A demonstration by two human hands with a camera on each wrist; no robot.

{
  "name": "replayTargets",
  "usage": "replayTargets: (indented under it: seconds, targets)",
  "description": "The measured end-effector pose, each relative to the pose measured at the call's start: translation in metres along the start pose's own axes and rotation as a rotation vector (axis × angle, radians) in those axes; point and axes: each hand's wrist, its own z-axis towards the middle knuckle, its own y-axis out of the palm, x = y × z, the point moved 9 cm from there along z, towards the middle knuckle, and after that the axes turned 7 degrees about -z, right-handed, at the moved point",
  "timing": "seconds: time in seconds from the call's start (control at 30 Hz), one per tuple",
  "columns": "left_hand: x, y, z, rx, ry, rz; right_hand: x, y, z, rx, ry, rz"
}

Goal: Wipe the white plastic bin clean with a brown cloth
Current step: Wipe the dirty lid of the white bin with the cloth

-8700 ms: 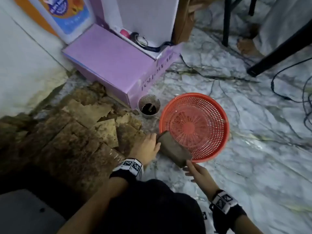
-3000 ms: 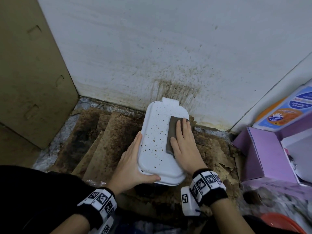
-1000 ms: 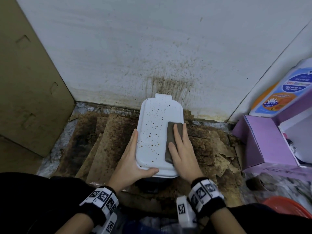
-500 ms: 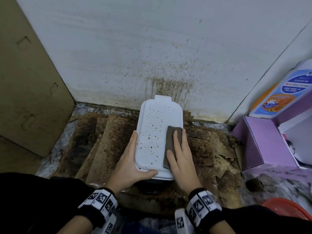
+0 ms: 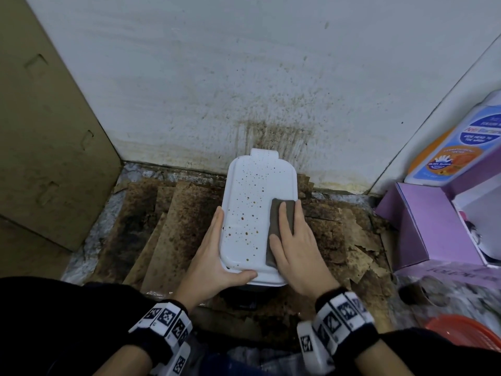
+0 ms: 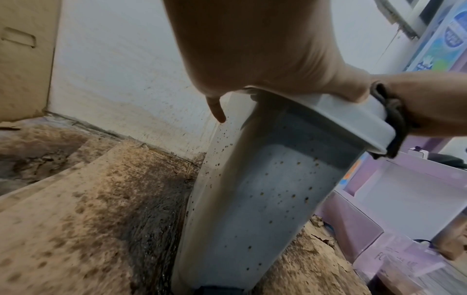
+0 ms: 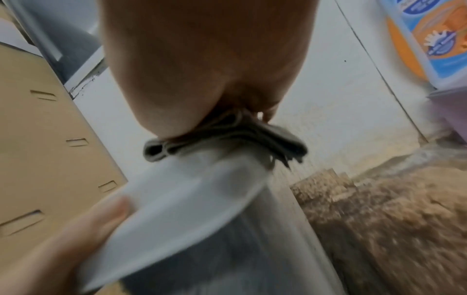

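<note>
A white plastic bin [image 5: 252,202] stands against the stained wall, its lid speckled with brown spots. My left hand [image 5: 214,253] grips the lid's near-left corner, thumb across the near edge and fingers down the left side. My right hand [image 5: 292,240] lies flat on a folded brown cloth [image 5: 282,213] and presses it onto the right side of the lid. In the left wrist view the bin's grey spotted wall [image 6: 265,189] runs down below my left hand [image 6: 252,49]. The right wrist view is blurred and shows the cloth [image 7: 227,139] squeezed between my right hand [image 7: 207,59] and the lid [image 7: 177,199].
Stained, torn cardboard [image 5: 168,226] covers the floor around the bin. A tall cardboard panel [image 5: 46,131] stands at the left. At the right are a purple box [image 5: 423,226] and a blue and orange package [image 5: 461,147]. A red basket [image 5: 466,332] shows at the bottom right.
Over the last second my right hand has slid the cloth a little toward me along the lid's right side. My left hand keeps its hold on the near-left corner.
</note>
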Motion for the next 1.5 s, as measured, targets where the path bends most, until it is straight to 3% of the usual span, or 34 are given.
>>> replayTargets:
  seconds: [0.27,0.5,0.6,0.77,1.17,1.5]
  targets:
    - [0.001,-0.001,0.001,-0.007,-0.009,-0.013,0.030,-0.007,0.083,-0.195,0.007,-0.116]
    - [0.003,-0.002,0.000,-0.021,-0.023,-0.003,0.043,-0.011,0.143,-0.198,-0.036,-0.271]
    - [0.003,-0.003,0.000,-0.017,-0.022,-0.005,0.037,-0.021,0.146,-0.100,-0.050,-0.259]
    - [0.004,-0.001,-0.002,-0.033,-0.023,-0.015,0.041,-0.008,0.136,-0.142,-0.114,-0.219]
    - [0.004,0.000,-0.002,-0.027,-0.004,-0.017,0.010,-0.002,0.043,-0.066,-0.123,-0.044]
    - [0.002,-0.002,0.001,-0.023,-0.019,-0.023,0.033,-0.011,0.116,-0.143,-0.173,-0.049]
